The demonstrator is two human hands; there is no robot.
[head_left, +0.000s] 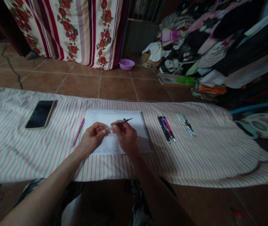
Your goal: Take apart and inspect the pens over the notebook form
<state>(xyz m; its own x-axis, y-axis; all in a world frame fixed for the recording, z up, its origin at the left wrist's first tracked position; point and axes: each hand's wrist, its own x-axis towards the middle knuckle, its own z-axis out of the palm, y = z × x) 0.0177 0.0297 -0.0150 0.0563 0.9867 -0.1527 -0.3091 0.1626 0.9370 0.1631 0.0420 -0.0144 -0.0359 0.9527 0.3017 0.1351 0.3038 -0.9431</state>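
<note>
My right hand (126, 135) is closed round a dark pen (123, 121) whose far end points up and right. My left hand (93, 135) pinches the pen's near tip, fingers curled together. Both hands hover over a white spiral notebook (117, 119) with a printed table, lying on a pink-striped cloth (195, 157). A pink pen (77, 132) lies just left of the notebook.
A black phone (41, 114) lies on the cloth at the left. Right of the notebook lie a bunch of dark and purple pens (166, 128) and a few white ones (186, 125). Beyond are tiled floor, a purple bowl (126, 64), a floral curtain and heaped clothes.
</note>
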